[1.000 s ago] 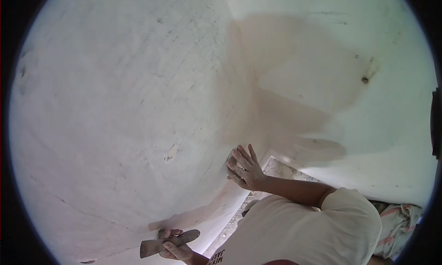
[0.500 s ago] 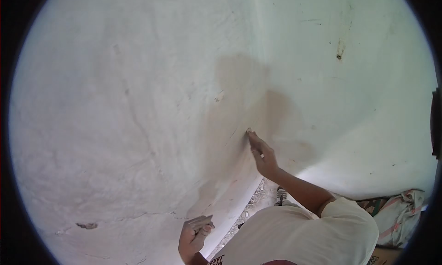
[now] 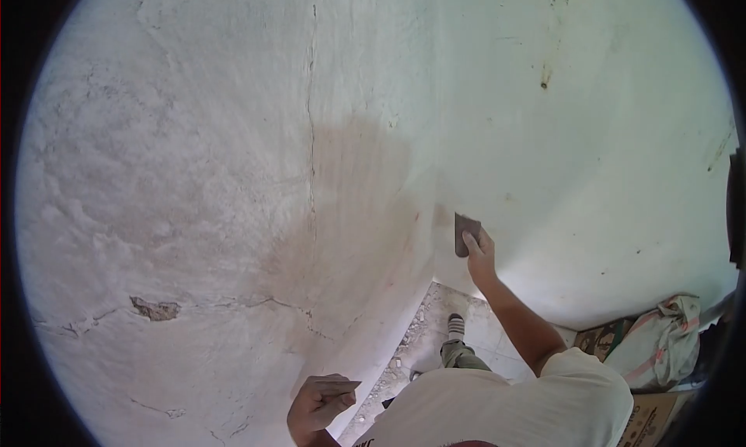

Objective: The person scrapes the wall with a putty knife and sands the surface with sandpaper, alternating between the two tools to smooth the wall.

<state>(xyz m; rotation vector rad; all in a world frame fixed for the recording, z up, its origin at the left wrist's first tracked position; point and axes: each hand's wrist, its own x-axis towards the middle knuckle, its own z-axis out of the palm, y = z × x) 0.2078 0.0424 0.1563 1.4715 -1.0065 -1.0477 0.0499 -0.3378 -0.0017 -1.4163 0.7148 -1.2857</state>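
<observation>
My right hand point(image 3: 483, 264) is closed around a flat, dark scraper point(image 3: 466, 235) with a straight edge and rounded lower end. It is held up in front of the wall corner, its broad face turned towards me; contact with the wall cannot be made out. At the lower left, my left hand point(image 3: 315, 406) grips a thin flat scraper point(image 3: 340, 387), seen nearly edge-on, close to the left wall point(image 3: 210, 237). That wall is whitish and rough, with a long vertical crack point(image 3: 312, 136), a horizontal crack and a broken hole point(image 3: 155, 309).
The right wall point(image 3: 606, 175) is smoother, with a rusty stain point(image 3: 545, 82). Crumbled debris point(image 3: 410, 334) lies along the floor at the wall's foot. A sack point(image 3: 657, 346) and cardboard boxes point(image 3: 653, 420) stand at the lower right. My striped-shod foot point(image 3: 456, 326) is on the floor.
My right hand has pulled back from the corner area and turned, so the scraper's broad face now shows. My left hand stays low with its scraper. The view has shifted, showing more cracks and floor.
</observation>
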